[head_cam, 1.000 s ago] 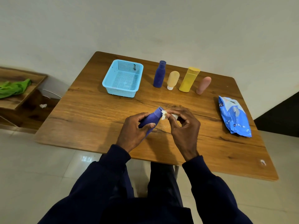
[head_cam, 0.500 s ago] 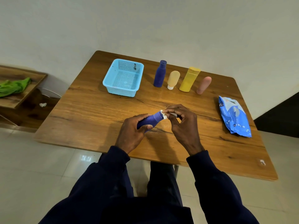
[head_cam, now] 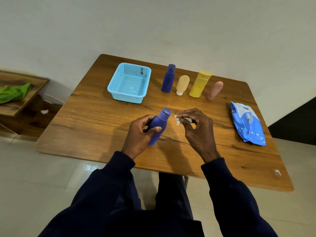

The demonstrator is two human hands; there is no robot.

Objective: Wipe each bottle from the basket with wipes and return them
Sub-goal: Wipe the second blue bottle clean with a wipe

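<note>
My left hand [head_cam: 140, 134] grips a purple-blue bottle [head_cam: 159, 125] tilted over the wooden table [head_cam: 95, 117], its cap pointing up and away. A small crumpled white wipe [head_cam: 182, 119] is pinched in my right hand [head_cam: 198, 129], just right of the bottle's cap and apart from it. The light blue basket [head_cam: 130, 82] stands with nothing in it at the back. To its right stand a dark blue bottle [head_cam: 169, 78], a cream tube [head_cam: 182, 85] on its white cap, a yellow bottle [head_cam: 199, 84] and a pink tube [head_cam: 215, 90].
A blue pack of wipes [head_cam: 248, 123] lies at the table's right side. A low wooden shelf [head_cam: 20, 98] with a green cloth [head_cam: 12, 92] stands to the left, with a white scrap [head_cam: 44, 111] under it. A wall runs behind the table.
My right hand has pulled the wipe off the bottle's cap and moved slightly right. My left hand has turned the bottle more upright.
</note>
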